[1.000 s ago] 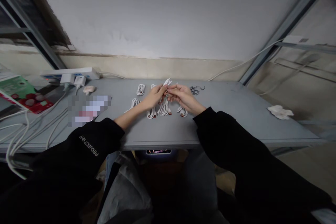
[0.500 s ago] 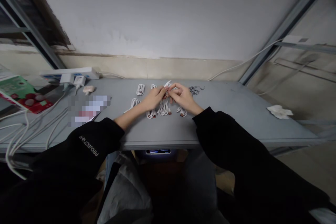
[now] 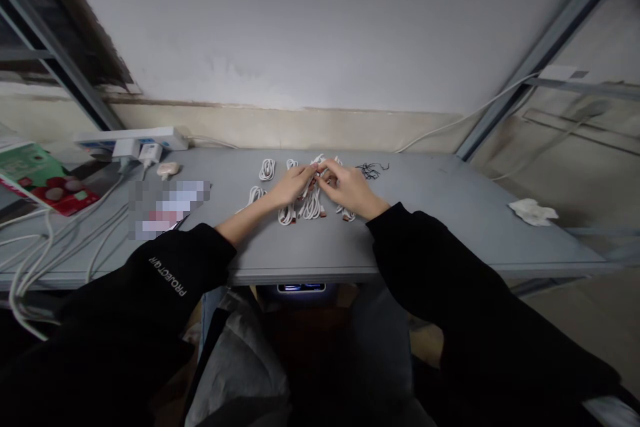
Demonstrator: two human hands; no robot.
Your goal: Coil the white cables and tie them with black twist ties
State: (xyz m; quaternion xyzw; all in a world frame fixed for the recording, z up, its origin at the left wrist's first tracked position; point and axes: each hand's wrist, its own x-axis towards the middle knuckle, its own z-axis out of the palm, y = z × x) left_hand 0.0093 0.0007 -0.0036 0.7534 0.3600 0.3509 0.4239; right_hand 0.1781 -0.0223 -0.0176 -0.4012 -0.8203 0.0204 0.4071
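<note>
The left hand [image 3: 294, 185] and right hand [image 3: 351, 191] met at a white cable bundle [image 3: 319, 159]

The white cable bundle lay at the fingertips of both hands, above the middle of the grey table [image 3: 425, 213], its pale end jutting past the fingers toward the wall [image 3: 320, 47]. The left hand, reaching in palm down, pinched the bundle between thumb and fingers. The right hand came from the other side with its forefinger and thumb arched, their tips just beside or touching the left fingertips; whether they gripped the cable or something thin around it could not be told.

Other coiled white cables lay around and under the hands. One oval coil [image 3: 267, 169] rested well to the left of the fingertips, and a looser coil [image 3: 257, 194] sat nearer the left wrist. On the near side of the hands were a coil with a reddish plug [image 3: 287, 215], a larger coil [image 3: 313, 205] just to its right, and a partly hidden coil [image 3: 345, 213] below the right hand.

Just beyond the right hand's knuckles, to the right, was a tangle of thin black ties [image 3: 371, 171]. A crumpled white tissue [image 3: 533, 212] lay well apart at the table's right side. On the left stood a white power strip [image 3: 173, 139] with two plugged-in adapters, near a phone [image 3: 170, 213] obscured by pixelation.
</note>
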